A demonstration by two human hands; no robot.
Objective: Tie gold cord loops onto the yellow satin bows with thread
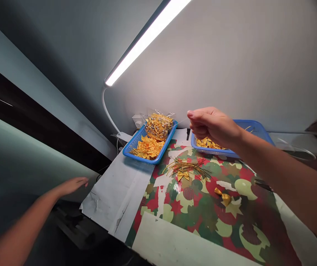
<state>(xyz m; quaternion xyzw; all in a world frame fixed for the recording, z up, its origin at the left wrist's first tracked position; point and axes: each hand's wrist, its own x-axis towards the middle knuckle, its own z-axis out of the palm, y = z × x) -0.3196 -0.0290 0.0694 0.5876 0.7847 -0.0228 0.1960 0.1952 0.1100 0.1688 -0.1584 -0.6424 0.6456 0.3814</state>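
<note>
Lamp (pixel 147 41) runs off top edge. Right-side blue basket (pixel 259 132) partly hidden by right hand (pixel 212 123) and forearm (pixel 277 166). Left forearm (pixel 25 227) blurred, cut off at lower left. Strand (pixel 180 122) by right hand too thin to identify.

From where I stood I could read no lettering anywhere: no label, brand name, number or sign was legible to me on any of the things in view.
</note>
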